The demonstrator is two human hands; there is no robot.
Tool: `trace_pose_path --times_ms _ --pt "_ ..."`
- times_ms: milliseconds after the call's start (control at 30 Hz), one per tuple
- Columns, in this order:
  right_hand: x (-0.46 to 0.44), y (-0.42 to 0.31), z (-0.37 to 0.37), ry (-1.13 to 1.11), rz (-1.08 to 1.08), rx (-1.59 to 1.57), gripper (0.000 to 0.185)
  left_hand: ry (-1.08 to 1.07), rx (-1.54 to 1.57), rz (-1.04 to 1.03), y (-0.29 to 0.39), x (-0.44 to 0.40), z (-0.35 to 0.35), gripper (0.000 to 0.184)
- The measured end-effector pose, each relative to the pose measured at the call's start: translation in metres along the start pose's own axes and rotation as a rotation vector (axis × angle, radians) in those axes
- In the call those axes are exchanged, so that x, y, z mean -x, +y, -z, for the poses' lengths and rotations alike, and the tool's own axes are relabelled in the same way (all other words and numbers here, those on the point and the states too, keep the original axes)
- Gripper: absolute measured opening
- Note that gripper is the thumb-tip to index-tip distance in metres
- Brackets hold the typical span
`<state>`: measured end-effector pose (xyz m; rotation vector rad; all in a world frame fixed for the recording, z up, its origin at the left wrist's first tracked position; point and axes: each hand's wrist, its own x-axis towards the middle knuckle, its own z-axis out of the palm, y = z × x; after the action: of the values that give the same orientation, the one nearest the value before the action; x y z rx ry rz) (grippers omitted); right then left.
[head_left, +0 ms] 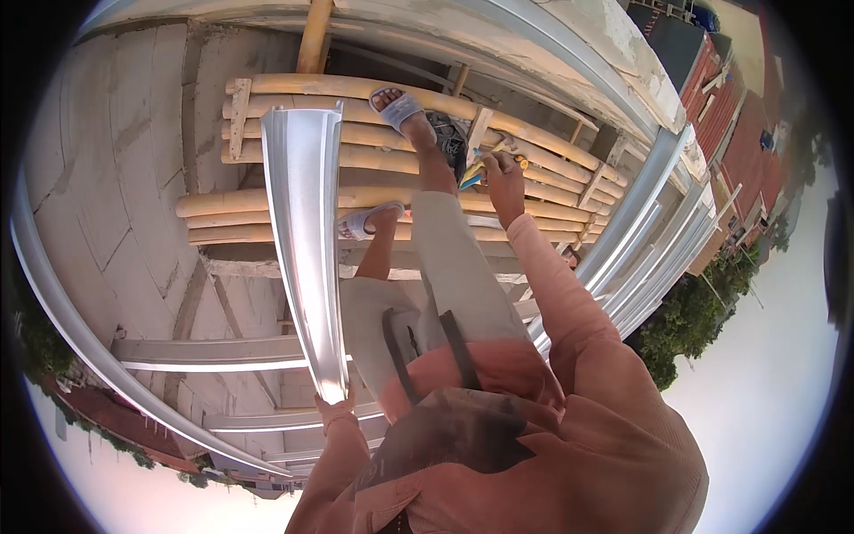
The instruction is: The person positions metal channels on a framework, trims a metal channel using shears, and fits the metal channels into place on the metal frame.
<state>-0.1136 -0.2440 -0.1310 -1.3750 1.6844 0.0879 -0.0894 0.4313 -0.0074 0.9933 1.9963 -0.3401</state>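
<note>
A long shiny metal channel [307,214] stretches from the upper left down to my left hand [335,409], which grips its lower end. My right hand [503,171] is reached out over the bamboo platform [356,156], beside my foot and a dark bag [447,138]. Its fingers are closed. Yellow, blue and orange items show around these fingers, too small to make out, and what the hand holds is unclear. My sandalled feet stand on the bamboo poles, one on each side of a gap.
Metal beams [209,352] cross the left side above a grey block wall [116,178]. More metal channels [636,258] run along the right. Beyond the edge, far below, lie red roofs [756,165] and trees [703,311].
</note>
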Motion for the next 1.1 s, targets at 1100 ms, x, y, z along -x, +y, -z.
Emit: trace_pose_path --times_ms 1100 --pt "-0.093 0.294 0.074 0.087 -0.709 -0.594 0.029 -0.067 -0.169 0.036 0.012 0.001 0.013 0.055"
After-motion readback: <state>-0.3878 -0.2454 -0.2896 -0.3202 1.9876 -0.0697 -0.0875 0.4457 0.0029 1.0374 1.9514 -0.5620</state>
